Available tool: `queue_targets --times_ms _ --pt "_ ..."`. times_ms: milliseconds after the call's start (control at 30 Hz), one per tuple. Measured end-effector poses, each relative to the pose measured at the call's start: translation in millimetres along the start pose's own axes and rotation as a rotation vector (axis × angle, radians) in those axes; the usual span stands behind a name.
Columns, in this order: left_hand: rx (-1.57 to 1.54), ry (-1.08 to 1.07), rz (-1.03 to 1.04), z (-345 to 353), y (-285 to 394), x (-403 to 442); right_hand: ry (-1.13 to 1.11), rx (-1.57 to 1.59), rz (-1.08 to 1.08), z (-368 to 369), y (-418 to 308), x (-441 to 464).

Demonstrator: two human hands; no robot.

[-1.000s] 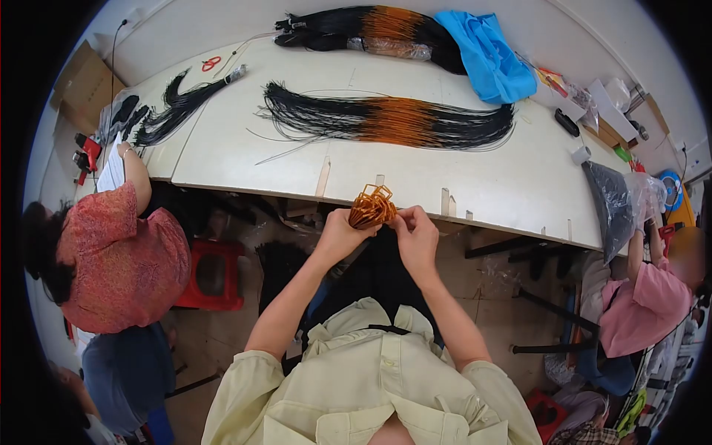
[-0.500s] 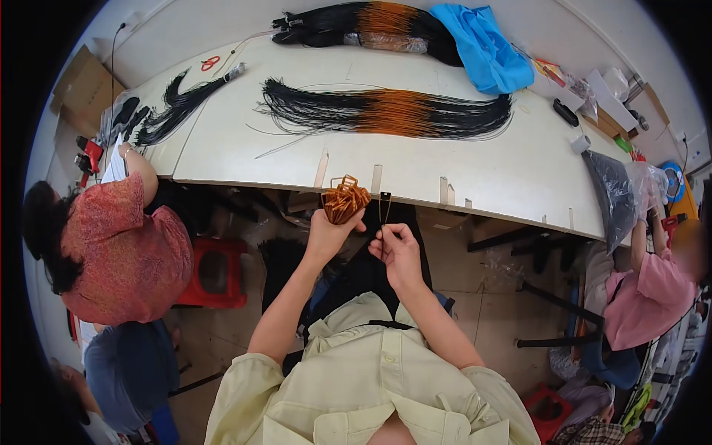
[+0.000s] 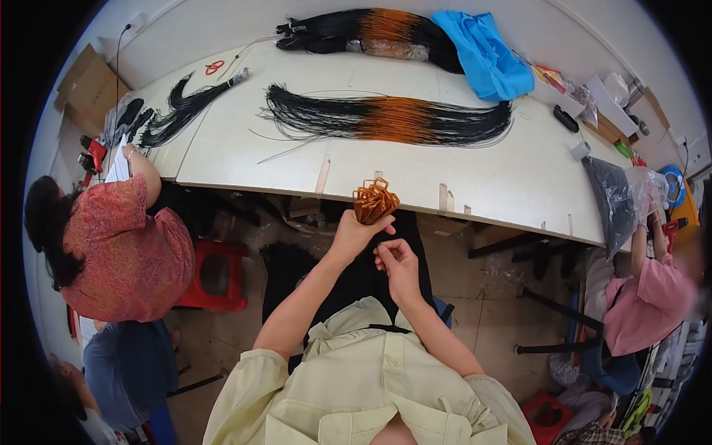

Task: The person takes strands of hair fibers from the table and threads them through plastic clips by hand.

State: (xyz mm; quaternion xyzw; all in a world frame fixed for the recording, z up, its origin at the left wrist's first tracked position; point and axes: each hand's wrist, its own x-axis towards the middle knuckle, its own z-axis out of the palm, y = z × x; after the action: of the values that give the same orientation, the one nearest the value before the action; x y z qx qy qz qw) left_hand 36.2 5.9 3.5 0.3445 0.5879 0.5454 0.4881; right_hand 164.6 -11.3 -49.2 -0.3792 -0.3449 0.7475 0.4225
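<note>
Orange wire bundle (image 3: 375, 204) at the front edge of the white tabletop (image 3: 245, 159), and across we go: cardboard box (image 3: 93, 93), red stool (image 3: 211, 301), left hand (image 3: 354, 236) clutching that bundle, right hand (image 3: 400, 268) curled, fingers' grip unclear, blue cloth (image 3: 486, 55), pink-shirted co-worker (image 3: 645, 308).

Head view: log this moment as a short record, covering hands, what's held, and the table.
Left hand: closed around an orange looped bundle
Right hand: fingers curled, nearer the body; grip contents unclear
Table, middle: black-and-orange wires laid lengthwise
Table, back: second wire stack, blue cloth at its right end
</note>
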Motion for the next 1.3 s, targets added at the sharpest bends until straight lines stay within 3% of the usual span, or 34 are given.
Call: queue_targets --times_ms 67,133,200,300,367,467,633,667,733,800,833,900,967,1033,1067,1133,1200,1233,1300 --pt "-0.037 0.007 0.047 1.4 -14.0 3.5 -0.040 -0.034 0.029 -9.8 -2.3 3.9" --pt "-0.079 0.017 0.095 2.8 -27.4 6.8 -0.103 -0.418 -0.037 -21.1 -14.0 8.9" --pt "-0.107 0.058 0.148 7.2 -27.1 5.4 0.028 -0.913 -0.506 -16.8 -54.9 12.0" --pt "-0.166 0.144 0.304 9.1 -18.0 1.3 0.068 -0.983 -0.753 -3.2 -112.5 46.2" --pt "-0.152 0.130 0.293 4.1 0.4 -6.6 0.065 -1.160 -0.957 0.3 -125.7 93.0" --pt "-0.205 0.152 0.340 -10.5 18.1 -15.8 0.016 -1.337 -1.075 7.1 -127.7 164.2" --pt "-0.173 0.305 0.358 -52.5 71.8 -37.6 0.036 -1.545 -1.066 8.9 -121.7 208.0" --pt "-0.175 0.291 0.320 -62.8 72.2 -36.2 0.048 -1.486 -1.173 7.1 -119.1 210.1" --pt "-0.159 0.365 0.312 -82.6 77.5 -39.3 -0.021 -1.440 -1.105 2.3 -120.5 211.7" --pt "-0.260 0.343 0.273 -80.3 88.2 -36.4 -0.071 -1.308 -0.956 9.3 -129.8 201.4" --pt "-0.254 0.300 0.405 -86.6 72.1 -23.9 -0.102 -1.253 -0.920 12.8 -136.3 198.1" --pt "-0.167 0.189 0.602 -97.1 63.5 -10.8 -0.194 -1.404 -1.076 11.8 -148.7 199.4" --pt "-0.388 -0.007 0.439 -104.5 79.1 -16.6 -0.240 -1.606 -0.993 10.0 -164.2 200.6" --pt "-0.262 0.030 0.465 -109.5 80.3 -19.9 -0.320 -1.721 -0.814 28.0 -201.6 187.3" --pt "-0.134 0.051 0.470 -108.6 78.6 -19.4 -0.189 -1.717 -1.057 25.8 -212.5 196.4" --pt "0.119 0.090 0.464 -109.0 76.4 -20.2 0.069 -1.422 -1.397 31.5 -262.9 184.7" --pt "0.136 0.079 0.483 -105.2 79.9 -23.9 0.289 -1.112 -1.415 51.9 -299.6 138.0" --pt "0.156 0.065 0.503 -101.2 83.5 -26.0 0.292 -1.116 -1.415 57.3 -292.0 125.6" --pt "0.200 0.018 0.541 -93.6 89.3 -28.3 -0.341 -1.199 -0.696 65.0 -269.7 97.0"
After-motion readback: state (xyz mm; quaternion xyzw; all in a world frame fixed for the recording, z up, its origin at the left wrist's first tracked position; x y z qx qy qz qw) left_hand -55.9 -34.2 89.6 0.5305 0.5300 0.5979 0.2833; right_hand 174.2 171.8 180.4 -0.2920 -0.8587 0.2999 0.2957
